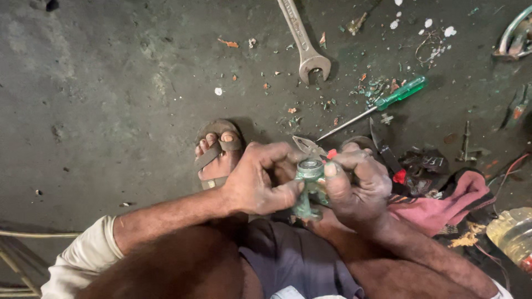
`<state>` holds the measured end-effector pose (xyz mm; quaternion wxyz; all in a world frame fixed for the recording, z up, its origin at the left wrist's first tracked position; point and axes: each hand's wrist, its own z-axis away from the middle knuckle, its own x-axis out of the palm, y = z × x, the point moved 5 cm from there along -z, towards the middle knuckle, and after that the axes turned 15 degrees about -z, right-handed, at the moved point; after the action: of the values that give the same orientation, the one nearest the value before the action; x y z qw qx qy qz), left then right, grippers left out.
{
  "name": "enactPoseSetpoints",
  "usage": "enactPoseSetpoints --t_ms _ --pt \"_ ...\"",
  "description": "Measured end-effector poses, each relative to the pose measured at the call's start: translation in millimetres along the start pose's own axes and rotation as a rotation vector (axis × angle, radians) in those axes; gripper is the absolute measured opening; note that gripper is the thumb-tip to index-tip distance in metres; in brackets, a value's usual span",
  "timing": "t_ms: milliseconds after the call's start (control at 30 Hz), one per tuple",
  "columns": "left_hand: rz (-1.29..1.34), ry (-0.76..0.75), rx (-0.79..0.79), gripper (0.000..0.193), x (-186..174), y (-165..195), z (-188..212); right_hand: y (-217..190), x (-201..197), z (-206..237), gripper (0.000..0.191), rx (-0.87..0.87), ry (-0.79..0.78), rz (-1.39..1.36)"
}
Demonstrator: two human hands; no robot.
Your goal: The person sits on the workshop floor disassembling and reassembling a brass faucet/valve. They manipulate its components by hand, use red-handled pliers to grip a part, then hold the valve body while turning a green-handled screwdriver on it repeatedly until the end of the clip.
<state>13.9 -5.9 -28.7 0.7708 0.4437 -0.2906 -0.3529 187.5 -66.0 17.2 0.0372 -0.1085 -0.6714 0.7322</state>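
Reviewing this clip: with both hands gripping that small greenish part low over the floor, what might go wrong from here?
1. The left hand and right hand crowd the small greenish part, with pliers' pointed tips just behind the fingers; a slip might pinch or jab a finger.
2. The sandalled foot sits right beside the work, so a dropped part may strike bare toes.
3. The screwdriver and wrench lie loose among debris, easy to knock or step on.

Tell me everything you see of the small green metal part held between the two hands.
The small green metal part looks like a painted cast fitting with worn, chipped paint. Its round open top, with a pale ring inside, faces the camera; a narrower body hangs below. The left hand and right hand pinch it, thumbs at its rim, above the person's lap.
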Motion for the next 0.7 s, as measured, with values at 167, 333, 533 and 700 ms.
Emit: enactPoseSetpoints --t_ms 167,333,533,700 --pt "0.024 -0.067 -0.062 0.029 -2 -5 2 -2 5 3 0.007 -0.026 -0.024 -0.001" --pt "0.175 -0.198 -0.164 0.032 -4 -7 1 -2 10 8 0.006 0.013 0.038 -0.034" --pt "-0.054 -0.224 -0.108 0.032 -13 8 -2 -5 14 12 0.005 0.04 0.118 -0.087" --pt "-0.301 -0.071 0.09 0.011 -17 29 -7 0 18 13 0.007 0.175 0.156 -0.244"
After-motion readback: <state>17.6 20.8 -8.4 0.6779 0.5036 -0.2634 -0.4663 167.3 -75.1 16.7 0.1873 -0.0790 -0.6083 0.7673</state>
